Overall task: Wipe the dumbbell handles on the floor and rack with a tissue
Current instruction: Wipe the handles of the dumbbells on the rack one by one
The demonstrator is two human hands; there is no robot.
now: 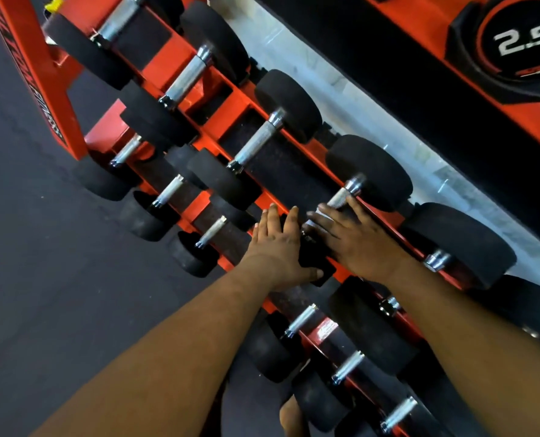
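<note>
Dumbbell handle on upper rack tier, mid-row: right hand pressing white tissue round it, fingers curling over. Left hand lying flat, fingers straight, steadying near-end weight head. Wiping underway; which other handles are done, cannot tell. Floor dumbbells not showing.

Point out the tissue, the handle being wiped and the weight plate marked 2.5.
tissue (320,219), head view, white strip under the fingers.
handle (341,198), head view, bare knurled metal.
weight plate (524,39), head view, its printed face.
</note>
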